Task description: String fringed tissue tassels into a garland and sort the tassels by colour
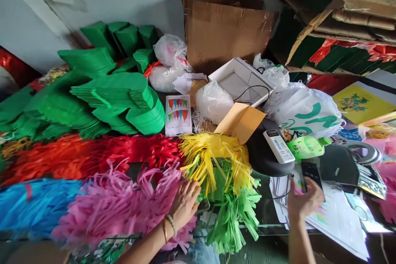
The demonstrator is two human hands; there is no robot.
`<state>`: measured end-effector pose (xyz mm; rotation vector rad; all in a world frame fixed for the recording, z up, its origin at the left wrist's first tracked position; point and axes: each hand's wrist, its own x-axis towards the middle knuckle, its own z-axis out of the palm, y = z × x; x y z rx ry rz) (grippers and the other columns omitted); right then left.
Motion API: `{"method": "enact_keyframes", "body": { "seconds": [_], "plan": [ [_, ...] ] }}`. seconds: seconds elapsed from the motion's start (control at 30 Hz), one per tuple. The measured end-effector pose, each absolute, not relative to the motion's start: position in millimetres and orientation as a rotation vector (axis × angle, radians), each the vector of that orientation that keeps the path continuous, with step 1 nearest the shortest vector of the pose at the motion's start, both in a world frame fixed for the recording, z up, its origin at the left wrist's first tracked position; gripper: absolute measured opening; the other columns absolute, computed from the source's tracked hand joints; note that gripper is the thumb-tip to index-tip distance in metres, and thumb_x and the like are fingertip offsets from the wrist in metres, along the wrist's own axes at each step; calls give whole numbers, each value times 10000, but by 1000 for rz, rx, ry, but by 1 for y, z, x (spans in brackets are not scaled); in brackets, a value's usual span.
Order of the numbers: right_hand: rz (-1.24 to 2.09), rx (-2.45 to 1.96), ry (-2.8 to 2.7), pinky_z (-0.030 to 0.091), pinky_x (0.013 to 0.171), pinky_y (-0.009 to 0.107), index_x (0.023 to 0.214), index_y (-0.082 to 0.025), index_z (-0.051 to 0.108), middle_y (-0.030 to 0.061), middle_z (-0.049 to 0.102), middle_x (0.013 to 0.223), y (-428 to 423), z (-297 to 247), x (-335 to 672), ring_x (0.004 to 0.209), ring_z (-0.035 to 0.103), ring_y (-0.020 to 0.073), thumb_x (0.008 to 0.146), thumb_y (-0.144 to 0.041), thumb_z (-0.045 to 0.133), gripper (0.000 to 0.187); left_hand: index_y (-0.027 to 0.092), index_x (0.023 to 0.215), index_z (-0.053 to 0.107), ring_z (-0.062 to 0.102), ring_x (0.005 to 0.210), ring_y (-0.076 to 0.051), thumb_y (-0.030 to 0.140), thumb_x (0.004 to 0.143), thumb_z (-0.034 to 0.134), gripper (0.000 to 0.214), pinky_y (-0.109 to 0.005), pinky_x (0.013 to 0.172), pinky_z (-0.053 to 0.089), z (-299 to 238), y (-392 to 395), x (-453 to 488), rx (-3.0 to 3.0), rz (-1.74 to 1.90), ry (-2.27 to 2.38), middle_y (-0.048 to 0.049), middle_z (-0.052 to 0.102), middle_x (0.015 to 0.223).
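Note:
My left hand lies on a pile of pink tissue-paper tassels, fingers stretched out, beside the yellow tassels and light green tassels. On the right, my right hand closes its thumb and fingers around a small card with a coloured print. A black phone lies directly behind that hand, partly covered by its fingers. Under and beside the hand are white printed sheets. Red tassels and blue tassels lie farther left.
Stacks of green felt pieces stand at the back left. Behind are a cardboard box, an open white box and stuffed plastic bags. A green bottle, white device and tape roll crowd the right.

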<state>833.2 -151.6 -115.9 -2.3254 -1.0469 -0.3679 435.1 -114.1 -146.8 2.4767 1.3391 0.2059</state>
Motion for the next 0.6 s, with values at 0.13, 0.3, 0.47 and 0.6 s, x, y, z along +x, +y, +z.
{"method": "enact_keyframes", "body": {
  "seconds": [0.13,0.3,0.47,0.6],
  "plan": [
    [140,-1916,-1811,479,958,544,1423,-296,351,116,591,1236,-164,-124,679,1176,535,339,880,-249,469,558,234,1244,572,453,1292,-312,207,845,521,403,-542,1079,346,-139,-114,443,2536,196,1275,-101,541,1369],
    [129,-1862,-2127,426,1003,632,1546,-287,30,107,417,1484,-170,-162,625,1361,364,387,763,-17,426,918,288,1421,408,263,1420,-347,68,752,524,714,-576,1126,261,-149,-134,444,2624,137,1064,-28,329,1552],
    [65,-1887,-2165,488,975,578,1518,-390,-42,-9,446,1473,-193,-191,681,1322,452,312,820,-11,294,862,310,1518,182,136,1462,-338,-8,715,491,917,-612,1158,162,-155,-141,406,2546,233,1416,-30,186,1600],
    [92,-1843,-2144,491,981,585,1501,-440,33,-104,425,1472,-220,-193,713,1279,500,297,800,-79,330,843,279,1532,106,95,1468,-341,54,719,535,946,-615,1172,108,-148,-133,385,2424,273,1542,-34,123,1610]
  ]
}}
